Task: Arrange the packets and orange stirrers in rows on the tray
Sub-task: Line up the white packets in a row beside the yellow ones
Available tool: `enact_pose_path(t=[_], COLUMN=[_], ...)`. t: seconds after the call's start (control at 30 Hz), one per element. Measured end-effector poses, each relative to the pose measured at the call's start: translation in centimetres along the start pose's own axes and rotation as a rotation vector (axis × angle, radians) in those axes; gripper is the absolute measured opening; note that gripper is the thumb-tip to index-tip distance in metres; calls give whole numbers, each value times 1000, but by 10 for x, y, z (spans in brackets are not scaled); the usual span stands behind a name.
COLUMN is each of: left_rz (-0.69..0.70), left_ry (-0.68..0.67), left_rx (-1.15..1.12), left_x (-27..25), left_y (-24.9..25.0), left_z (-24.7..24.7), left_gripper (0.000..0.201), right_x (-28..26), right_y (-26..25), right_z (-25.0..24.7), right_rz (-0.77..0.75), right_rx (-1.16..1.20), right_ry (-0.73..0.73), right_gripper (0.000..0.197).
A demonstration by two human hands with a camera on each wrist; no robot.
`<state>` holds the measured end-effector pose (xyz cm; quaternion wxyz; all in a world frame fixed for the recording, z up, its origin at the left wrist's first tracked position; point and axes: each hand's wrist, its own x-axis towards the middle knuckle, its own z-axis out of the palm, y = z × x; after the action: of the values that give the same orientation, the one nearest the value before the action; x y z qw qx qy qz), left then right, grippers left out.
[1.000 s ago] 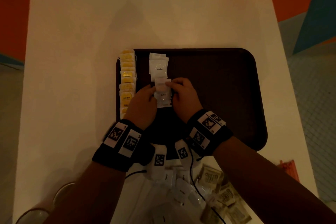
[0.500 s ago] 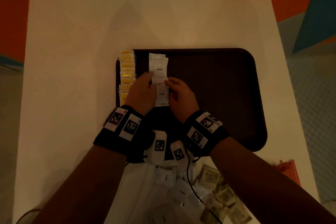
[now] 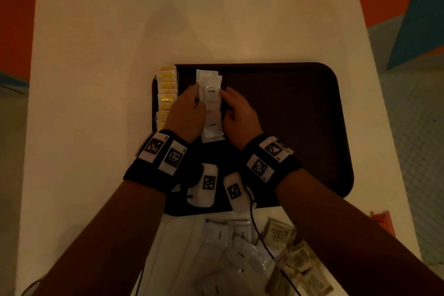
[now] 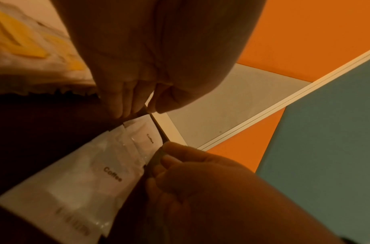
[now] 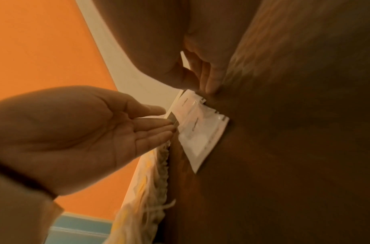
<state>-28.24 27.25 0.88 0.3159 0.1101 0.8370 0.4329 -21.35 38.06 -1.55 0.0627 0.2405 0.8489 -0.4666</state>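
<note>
A dark brown tray (image 3: 288, 115) lies on the white table (image 3: 96, 79). Yellow packets (image 3: 167, 89) form a row along its left edge. Beside them runs a row of white coffee packets (image 3: 211, 94), overlapping. My left hand (image 3: 193, 98) touches the left side of this row with straight fingers (image 5: 154, 122). My right hand (image 3: 228, 97) touches the right side with its fingertips (image 4: 169, 158). Neither hand lifts a packet. Orange stirrers (image 3: 382, 221) lie on the table at the near right.
Loose white coffee packets (image 3: 230, 243) and brown sugar packets (image 3: 288, 247) are heaped on the table near me, in front of the tray. The right part of the tray is bare. Orange and teal walls surround the table.
Both hands have slid away from me along the coffee packet row, from the near packet up to the farther ones. The near packet now lies flat and uncovered.
</note>
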Motion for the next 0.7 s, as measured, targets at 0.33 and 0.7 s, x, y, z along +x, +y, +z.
enact_pose_path(t=[0.33, 0.7], left_rz=[-43, -23], left_ry=[4, -18], left_rx=[-88, -122], left_x=[20, 7], left_y=[-31, -13], left_z=[10, 3], left_gripper=[69, 52], right_x=[18, 9], right_y=[2, -6], right_z=[15, 3], right_rz=[2, 34], right_rx=[54, 100], right_ry=[-57, -57], right_gripper=[61, 57])
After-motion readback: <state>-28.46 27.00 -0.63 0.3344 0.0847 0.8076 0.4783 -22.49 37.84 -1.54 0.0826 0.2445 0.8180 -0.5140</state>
